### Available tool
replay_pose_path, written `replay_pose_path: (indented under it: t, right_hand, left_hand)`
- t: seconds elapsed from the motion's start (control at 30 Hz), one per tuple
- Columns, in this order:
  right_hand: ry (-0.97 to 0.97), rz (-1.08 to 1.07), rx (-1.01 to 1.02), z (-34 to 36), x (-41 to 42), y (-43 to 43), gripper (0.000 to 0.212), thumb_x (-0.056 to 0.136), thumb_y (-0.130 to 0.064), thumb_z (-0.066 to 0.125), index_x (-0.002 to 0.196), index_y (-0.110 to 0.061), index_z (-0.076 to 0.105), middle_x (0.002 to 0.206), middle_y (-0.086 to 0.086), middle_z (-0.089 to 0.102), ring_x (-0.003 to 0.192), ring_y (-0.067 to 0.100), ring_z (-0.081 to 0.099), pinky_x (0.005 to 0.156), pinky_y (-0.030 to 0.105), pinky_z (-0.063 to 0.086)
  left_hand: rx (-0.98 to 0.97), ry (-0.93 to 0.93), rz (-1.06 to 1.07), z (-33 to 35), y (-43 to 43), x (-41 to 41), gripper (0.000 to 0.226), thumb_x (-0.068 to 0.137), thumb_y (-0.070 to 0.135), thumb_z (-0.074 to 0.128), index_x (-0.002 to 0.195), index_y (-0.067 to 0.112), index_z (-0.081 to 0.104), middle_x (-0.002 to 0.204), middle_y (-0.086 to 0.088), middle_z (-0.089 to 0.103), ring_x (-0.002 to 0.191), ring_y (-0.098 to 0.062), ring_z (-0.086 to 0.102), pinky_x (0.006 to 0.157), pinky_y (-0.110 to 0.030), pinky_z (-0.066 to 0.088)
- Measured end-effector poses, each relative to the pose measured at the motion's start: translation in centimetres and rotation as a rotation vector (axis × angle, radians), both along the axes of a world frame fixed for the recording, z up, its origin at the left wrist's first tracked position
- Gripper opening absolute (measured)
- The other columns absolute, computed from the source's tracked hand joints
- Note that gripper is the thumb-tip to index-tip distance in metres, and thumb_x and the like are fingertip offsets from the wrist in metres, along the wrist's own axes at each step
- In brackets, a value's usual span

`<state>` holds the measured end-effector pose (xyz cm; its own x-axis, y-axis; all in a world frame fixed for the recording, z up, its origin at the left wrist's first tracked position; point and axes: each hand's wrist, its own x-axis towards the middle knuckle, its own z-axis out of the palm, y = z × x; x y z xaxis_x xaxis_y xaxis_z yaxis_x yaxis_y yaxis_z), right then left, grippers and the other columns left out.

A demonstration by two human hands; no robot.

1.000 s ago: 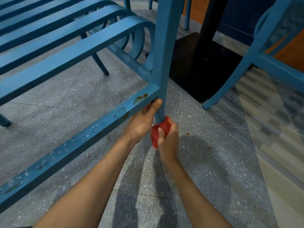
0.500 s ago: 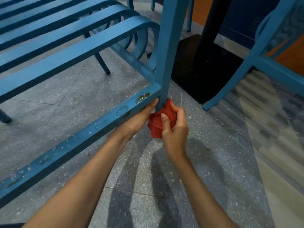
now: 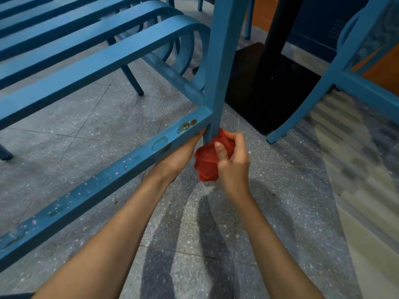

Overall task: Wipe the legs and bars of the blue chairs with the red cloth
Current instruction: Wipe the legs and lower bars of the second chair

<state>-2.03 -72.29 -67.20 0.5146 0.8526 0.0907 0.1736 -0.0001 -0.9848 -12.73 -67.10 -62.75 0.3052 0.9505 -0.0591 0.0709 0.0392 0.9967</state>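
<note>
- Right hand (image 3: pixel 233 167), centre of the frame: fingers and thumb curled tight round the bunched-up red cloth (image 3: pixel 205 167). The cloth bulges out the left side of the fist.
- The top of the cloth is pressed against the bottom bit of the chair leg (image 3: pixel 222 67), just under where the leg meets the low bar (image 3: pixel 103 186).
- Left hand (image 3: pixel 176 158) sits right beside the cloth, up against the underside of that bar near the corner. Its fingers go behind the metal, so I honestly can't tell how hard it's holding.
- The bar runs down to the lower left and is speckled with pale flecks, with a couple of wet-looking blobs (image 3: pixel 185 126) close to the joint.
- The floor (image 3: pixel 280 234) is grey speckled tile, with arm shadows across it.
- Seat slats (image 3: pixel 86 35) fill the upper left.
- Further back there's a black table base (image 3: pixel 269 87) behind the leg, and another blue chair (image 3: pixel 323 87) at the upper right.
</note>
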Motion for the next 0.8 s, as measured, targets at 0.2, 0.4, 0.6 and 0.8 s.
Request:
replay_pose_path:
  t: [0.2, 0.4, 0.6, 0.8]
  right_hand:
    - [-0.063, -0.102, 0.178, 1.1, -0.9, 0.0, 0.022, 0.093, -0.018, 0.060, 0.115, -0.021, 0.057, 0.114, -0.005, 0.062, 0.107, 0.010, 0.059, 0.092, 0.029, 0.051]
    - [-0.171, -0.112, 0.145, -2.3, -0.8, -0.2, 0.028, 0.090, -0.005, 0.061, 0.118, -0.012, 0.060, 0.116, -0.002, 0.059, 0.109, 0.012, 0.057, 0.089, 0.009, 0.044]
    - [-0.352, -0.105, 0.155, -2.8, 0.9, 0.1, 0.026, 0.085, 0.005, 0.062, 0.109, -0.006, 0.066, 0.116, 0.003, 0.062, 0.110, 0.022, 0.057, 0.096, 0.026, 0.049]
    - [-0.458, -0.187, 0.502, 2.1, 0.7, 0.8, 0.026, 0.081, 0.014, 0.061, 0.100, -0.001, 0.071, 0.115, 0.003, 0.062, 0.108, 0.030, 0.058, 0.091, 0.034, 0.051]
  left_hand:
    - [0.002, -0.045, -0.003, 0.4, -0.3, -0.1, 0.018, 0.097, 0.025, 0.050, 0.111, 0.023, 0.062, 0.108, 0.011, 0.066, 0.095, 0.009, 0.062, 0.074, -0.007, 0.047]
    - [0.001, -0.021, -0.006, 0.4, -0.4, 0.0, 0.016, 0.098, 0.029, 0.050, 0.097, 0.040, 0.061, 0.106, 0.020, 0.064, 0.102, 0.006, 0.059, 0.085, -0.013, 0.046]
    - [0.000, -0.011, -0.006, 0.2, -0.2, -0.2, 0.014, 0.097, 0.029, 0.052, 0.097, 0.040, 0.061, 0.103, 0.021, 0.065, 0.098, 0.010, 0.060, 0.079, -0.010, 0.047]
    - [0.044, -0.004, -0.034, 0.5, -0.4, -0.4, 0.017, 0.097, 0.030, 0.051, 0.102, 0.044, 0.059, 0.106, 0.026, 0.063, 0.107, 0.006, 0.059, 0.091, -0.016, 0.047]
